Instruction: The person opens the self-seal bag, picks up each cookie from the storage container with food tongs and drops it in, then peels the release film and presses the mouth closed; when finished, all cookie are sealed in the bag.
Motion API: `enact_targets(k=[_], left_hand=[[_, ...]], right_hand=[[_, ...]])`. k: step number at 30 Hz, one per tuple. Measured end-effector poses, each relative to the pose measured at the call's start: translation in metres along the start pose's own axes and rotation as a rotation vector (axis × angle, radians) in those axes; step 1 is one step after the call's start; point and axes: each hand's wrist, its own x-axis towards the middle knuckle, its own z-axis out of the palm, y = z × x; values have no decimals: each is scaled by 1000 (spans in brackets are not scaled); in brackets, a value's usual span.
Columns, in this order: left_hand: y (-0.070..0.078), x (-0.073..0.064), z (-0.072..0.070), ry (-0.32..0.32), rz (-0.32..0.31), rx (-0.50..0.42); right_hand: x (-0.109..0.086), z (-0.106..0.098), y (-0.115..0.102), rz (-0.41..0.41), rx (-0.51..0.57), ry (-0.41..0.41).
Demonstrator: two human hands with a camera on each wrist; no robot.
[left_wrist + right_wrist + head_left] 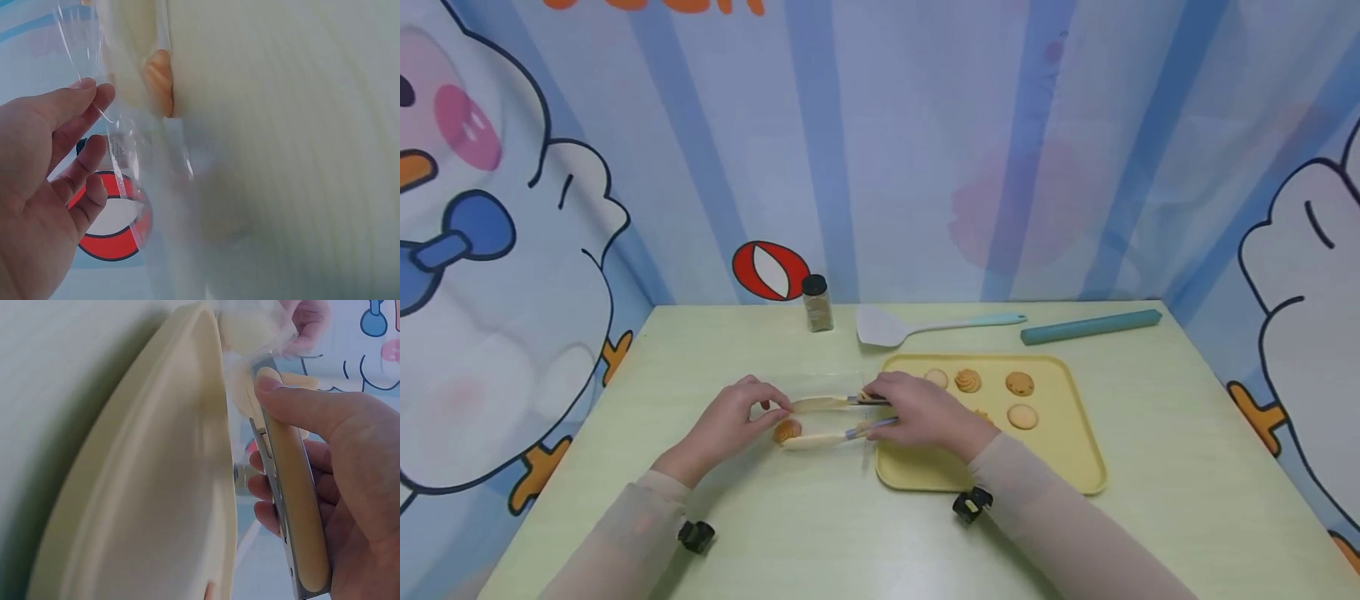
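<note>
The cookie (787, 431), pinched in tongs (831, 421) gripped by the right hand (917, 412), sits inside the clear bag (134, 162) that the left hand (737, 412) pinches open on the surface (850, 533); best keep that mouth wide.

Light: bright, even, soft — no hard shadows on the table (1150, 433).
Glare: faint sheen on the bag (134, 156) in the left wrist view.
Blur: both wrist views soft; the tray (156, 487) smeared.
Edges: head view bends outward — table sides splay.
</note>
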Motion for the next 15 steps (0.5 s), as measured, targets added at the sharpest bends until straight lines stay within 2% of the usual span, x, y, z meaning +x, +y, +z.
enact_targets(k=[8,15], left_hand=[[0,0,-3,-8,-15,24],[0,2,1,-49,-41,14]], right_hand=[[-38,-18,11,85,0,51],[-79,-33,27,173,-12,104]])
